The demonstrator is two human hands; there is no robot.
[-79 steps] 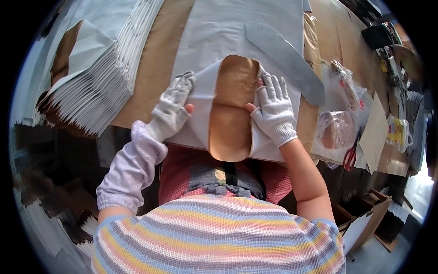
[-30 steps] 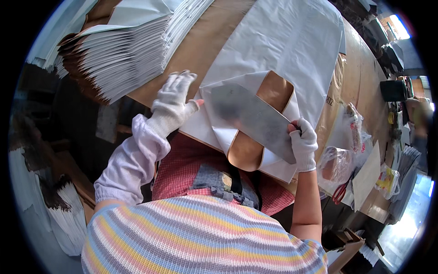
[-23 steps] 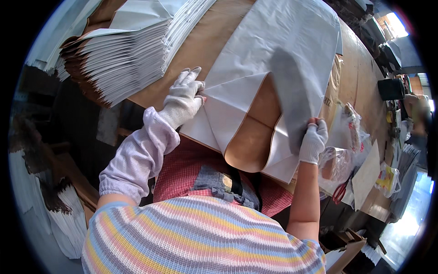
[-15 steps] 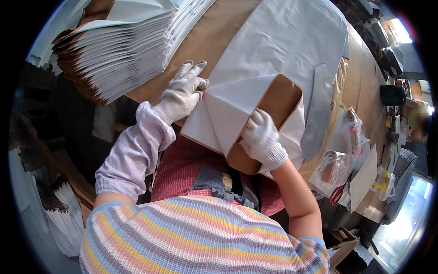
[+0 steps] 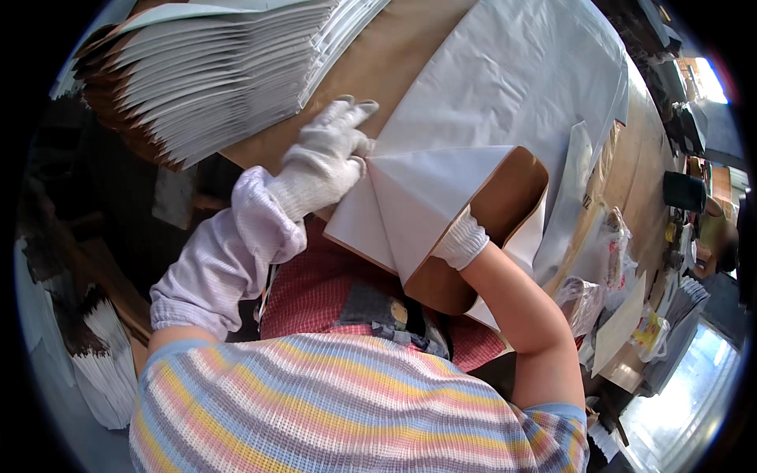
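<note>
Deeper goes the white-gloved right hand (image 5: 463,240) than a moment ago, up to its cuff inside the brown-lined white paper bag (image 5: 438,181) on the brown-topped table (image 5: 394,55); I can't tell its grip. The white-gloved left hand (image 5: 327,162) touches the bag's edge, pinch unclear. Flat grey plate (image 5: 565,201) lies right, brown-edged white paper stack (image 5: 221,79) left, tiny unreadable print on the shiny brown strip (image 5: 594,181) past the plate.

At your right sat a dark green container (image 5: 684,191); nearer you, a crumpled clear plastic bag (image 5: 582,298) lay near a flat beige sheet (image 5: 620,328), a yellow-and-white plastic packet (image 5: 650,333) just beyond.
</note>
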